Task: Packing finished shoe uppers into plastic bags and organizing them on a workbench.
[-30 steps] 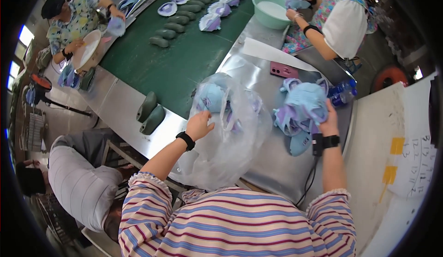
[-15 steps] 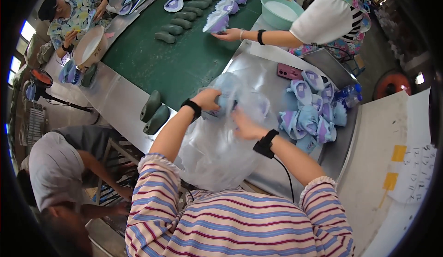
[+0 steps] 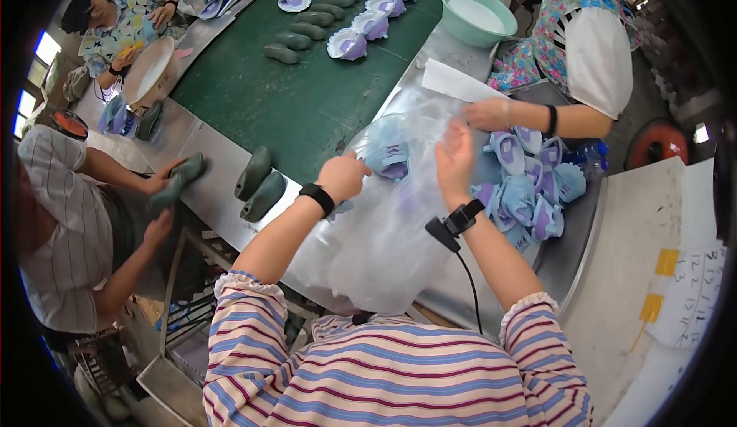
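A clear plastic bag (image 3: 368,254) lies bunched in front of me, spreading from the metal table toward my body. A light blue and purple shoe upper (image 3: 386,149) sits at its far end, partly under the film. My left hand (image 3: 343,177) is beside that upper with curled fingers; whatever they pinch is hidden. On the bag's right side my right hand (image 3: 455,162) is raised, its fingers stretched out and holding nothing. Two dark green shoe lasts (image 3: 262,197) stand left of my left hand. Right of my right hand is a pile of blue and purple uppers (image 3: 516,197).
Lasts (image 3: 292,40) and uppers (image 3: 347,44) line the green belt (image 3: 230,82). At right a co-worker's arm (image 3: 522,114) reaches past a white sheet (image 3: 461,80); a green basin (image 3: 477,16) stands beyond. At left another person holds a last (image 3: 180,180). A cable hangs from my right wrist.
My right hand has moved up and right, opening away from the upper. My left hand has shifted slightly down. The right co-worker's arm has come nearer; the left person has risen with a last.
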